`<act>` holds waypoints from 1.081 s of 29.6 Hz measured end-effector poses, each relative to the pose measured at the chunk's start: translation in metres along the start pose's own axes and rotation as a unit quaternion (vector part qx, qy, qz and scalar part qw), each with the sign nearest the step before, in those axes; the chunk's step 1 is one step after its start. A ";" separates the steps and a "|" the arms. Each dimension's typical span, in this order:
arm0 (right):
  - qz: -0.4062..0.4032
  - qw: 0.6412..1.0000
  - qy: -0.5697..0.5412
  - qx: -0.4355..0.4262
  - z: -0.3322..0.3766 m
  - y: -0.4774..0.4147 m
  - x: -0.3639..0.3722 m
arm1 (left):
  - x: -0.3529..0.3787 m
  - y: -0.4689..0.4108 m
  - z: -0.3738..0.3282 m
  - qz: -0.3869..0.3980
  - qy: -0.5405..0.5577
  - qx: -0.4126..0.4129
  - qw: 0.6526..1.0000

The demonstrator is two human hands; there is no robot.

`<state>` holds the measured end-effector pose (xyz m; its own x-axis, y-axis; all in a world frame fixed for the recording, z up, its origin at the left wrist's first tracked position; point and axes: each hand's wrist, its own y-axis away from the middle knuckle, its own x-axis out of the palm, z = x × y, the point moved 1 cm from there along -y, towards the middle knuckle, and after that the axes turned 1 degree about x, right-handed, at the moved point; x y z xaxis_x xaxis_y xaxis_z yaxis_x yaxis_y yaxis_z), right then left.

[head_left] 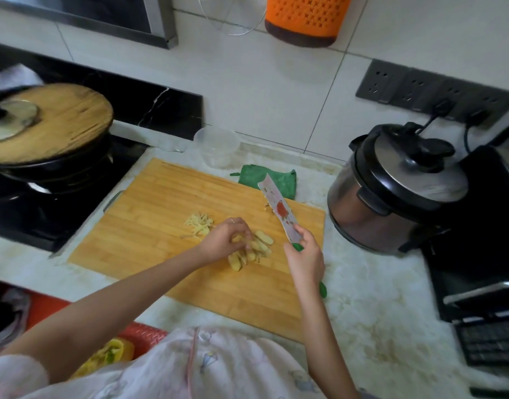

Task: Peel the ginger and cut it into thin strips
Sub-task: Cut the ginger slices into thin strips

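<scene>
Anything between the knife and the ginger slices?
Nothing visible. The knife, gripped by the right hand, is raised just right of the ginger slices; the left hand holds them from the left.

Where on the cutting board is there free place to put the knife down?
Bare board lies behind the ginger strips, and along the near edge below the ginger slices. Crowded: the middle, where the left hand holds the slices, beside the knife.
</scene>
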<state>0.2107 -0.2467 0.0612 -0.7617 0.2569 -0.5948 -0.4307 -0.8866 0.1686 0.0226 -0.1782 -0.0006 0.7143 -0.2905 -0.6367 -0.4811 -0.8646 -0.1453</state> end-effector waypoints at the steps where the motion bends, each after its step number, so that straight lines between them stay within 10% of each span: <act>1: 0.009 1.000 -0.003 0.000 -0.001 0.000 0.000 | -0.002 0.000 -0.002 -0.014 0.035 -0.035 0.999; 6: 0.078 0.996 -0.028 -0.011 -0.003 0.001 0.000 | -0.017 0.011 -0.015 -0.087 0.317 -0.156 0.932; 16: 0.195 0.974 -0.110 -0.044 0.008 0.002 0.025 | -0.041 0.028 -0.040 -0.165 0.436 -0.209 0.860; 32: 0.138 0.957 -0.207 -0.146 0.060 0.011 0.023 | -0.065 0.021 -0.092 -0.216 0.297 -0.128 0.921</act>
<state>0.1591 -0.2274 0.0964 -0.9799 0.0734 -0.1856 -0.0769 -0.9970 0.0114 0.0128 -0.2157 0.1069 0.9997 -0.0030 -0.0241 -0.0043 -0.9984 -0.0565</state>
